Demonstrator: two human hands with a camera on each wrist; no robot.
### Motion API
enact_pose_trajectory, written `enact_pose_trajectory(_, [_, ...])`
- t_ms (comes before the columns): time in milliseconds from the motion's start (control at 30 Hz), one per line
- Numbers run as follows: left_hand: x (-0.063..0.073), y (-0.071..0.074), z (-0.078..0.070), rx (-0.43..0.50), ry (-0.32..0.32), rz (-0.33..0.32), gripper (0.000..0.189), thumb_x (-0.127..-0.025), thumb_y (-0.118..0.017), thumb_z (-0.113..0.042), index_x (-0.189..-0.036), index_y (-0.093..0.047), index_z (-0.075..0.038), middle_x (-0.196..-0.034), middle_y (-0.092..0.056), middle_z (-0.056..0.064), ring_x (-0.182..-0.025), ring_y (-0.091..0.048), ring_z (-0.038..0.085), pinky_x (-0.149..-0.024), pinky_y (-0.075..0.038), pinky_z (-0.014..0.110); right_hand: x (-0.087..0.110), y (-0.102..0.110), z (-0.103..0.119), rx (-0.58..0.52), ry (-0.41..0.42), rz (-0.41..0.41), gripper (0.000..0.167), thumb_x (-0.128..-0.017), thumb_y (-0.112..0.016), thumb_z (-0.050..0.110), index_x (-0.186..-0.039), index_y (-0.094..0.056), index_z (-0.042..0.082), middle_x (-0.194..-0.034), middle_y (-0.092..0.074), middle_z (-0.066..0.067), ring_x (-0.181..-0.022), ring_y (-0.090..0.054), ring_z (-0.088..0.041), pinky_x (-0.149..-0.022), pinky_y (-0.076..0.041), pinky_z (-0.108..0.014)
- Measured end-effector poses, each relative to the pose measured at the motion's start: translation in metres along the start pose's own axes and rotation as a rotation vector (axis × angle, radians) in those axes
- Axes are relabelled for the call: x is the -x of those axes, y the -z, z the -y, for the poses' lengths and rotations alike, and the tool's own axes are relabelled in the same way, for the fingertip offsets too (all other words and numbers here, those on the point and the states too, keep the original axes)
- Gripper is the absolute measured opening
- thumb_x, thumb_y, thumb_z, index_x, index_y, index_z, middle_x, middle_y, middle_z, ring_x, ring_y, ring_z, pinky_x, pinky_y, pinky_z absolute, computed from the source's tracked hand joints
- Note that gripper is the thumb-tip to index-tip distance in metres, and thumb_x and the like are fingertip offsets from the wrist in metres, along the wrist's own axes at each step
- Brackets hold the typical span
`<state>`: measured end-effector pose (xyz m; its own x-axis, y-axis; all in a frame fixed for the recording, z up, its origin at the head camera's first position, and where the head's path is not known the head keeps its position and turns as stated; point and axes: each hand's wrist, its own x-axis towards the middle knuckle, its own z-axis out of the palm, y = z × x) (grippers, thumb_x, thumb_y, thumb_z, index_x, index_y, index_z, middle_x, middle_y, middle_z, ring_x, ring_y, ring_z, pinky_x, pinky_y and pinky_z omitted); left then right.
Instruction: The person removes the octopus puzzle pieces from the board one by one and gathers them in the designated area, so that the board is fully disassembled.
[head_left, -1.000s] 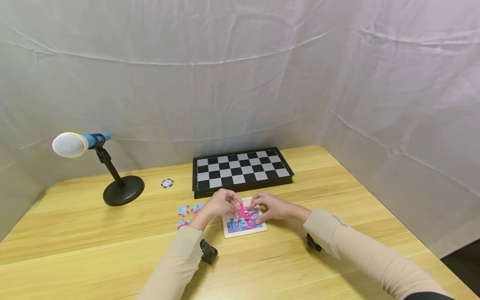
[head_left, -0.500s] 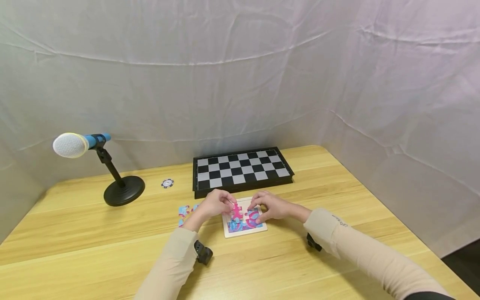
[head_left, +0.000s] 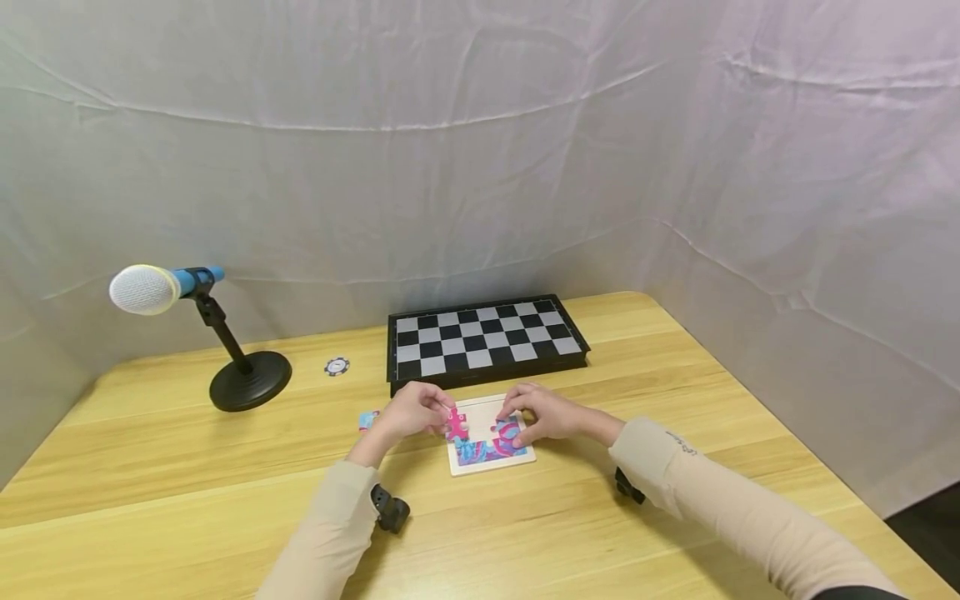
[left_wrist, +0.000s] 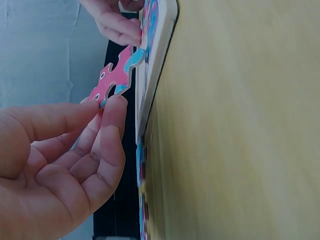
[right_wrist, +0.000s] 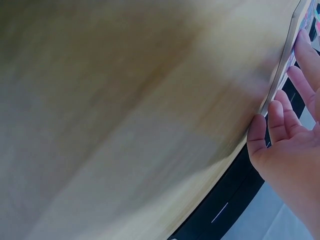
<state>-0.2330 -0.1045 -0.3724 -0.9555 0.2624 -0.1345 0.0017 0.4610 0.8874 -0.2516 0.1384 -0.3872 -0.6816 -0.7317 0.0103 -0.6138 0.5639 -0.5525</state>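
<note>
My left hand (head_left: 411, 410) pinches a pink puzzle piece (left_wrist: 119, 77) between thumb and fingers. The piece has two printed eyes and blue corners, and is held tilted over the left side of the wooden puzzle tray (head_left: 480, 412). Blue, pink and purple pieces (head_left: 480, 452) fill the tray's near row and part of its right side; bare wood shows behind them. My right hand (head_left: 551, 414) rests at the tray's right side, its thumb and forefinger touching the pieces there. In the right wrist view, its relaxed fingers (right_wrist: 277, 122) lie along the tray's edge.
A loose puzzle piece (head_left: 367, 420) shows left of the tray, partly behind my left hand. A black-and-white chessboard (head_left: 487, 340) lies just behind. Farther left are a poker chip (head_left: 337, 367) and a microphone (head_left: 146, 289) on a black stand (head_left: 251, 380). Grey cloth hangs behind the table.
My left hand has lifted the pink piece from the tray's middle and carried it leftward, baring the wood there. The right hand has stayed in place.
</note>
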Motion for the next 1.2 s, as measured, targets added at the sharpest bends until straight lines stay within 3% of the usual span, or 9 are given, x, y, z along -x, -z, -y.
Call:
enact_pose_trajectory(233, [0.007,0.013,0.008,0.018,-0.008,-0.002,0.013,-0.079,-0.057,0.01,-0.091,-0.06,0.007,-0.071,-0.058,0.009,-0.059,-0.057,0.017,-0.054,-0.047,0.027,-0.001,0.0,-0.002,0.0,0.016,-0.001,0.037,-0.071,-0.074,0.023,-0.105,-0.064,0.011,-0.109,-0.05,-0.003,-0.103,-0.042,-0.022,-0.089,-0.033,-0.039])
enact_pose_trajectory(867, [0.025,0.04,0.023,0.019,0.053,-0.016,0.016,-0.081,-0.054,0.008,-0.096,-0.057,0.008,-0.075,-0.058,0.01,-0.062,-0.057,0.018,-0.059,-0.048,0.03,0.001,-0.001,0.001,-0.007,0.011,0.002,0.037,-0.071,-0.074,0.021,-0.105,-0.064,0.009,-0.11,-0.049,-0.004,-0.104,-0.041,-0.023,-0.089,-0.033,-0.04])
enact_pose_trajectory(1200, [0.031,0.051,0.029,0.009,0.035,0.025,0.016,-0.079,-0.053,0.01,-0.095,-0.057,0.011,-0.071,-0.058,0.009,-0.059,-0.055,0.015,-0.055,-0.046,0.027,0.0,0.0,0.0,-0.022,0.006,0.0,0.036,-0.071,-0.074,0.021,-0.104,-0.065,0.009,-0.109,-0.049,-0.003,-0.102,-0.041,-0.022,-0.088,-0.034,-0.038])
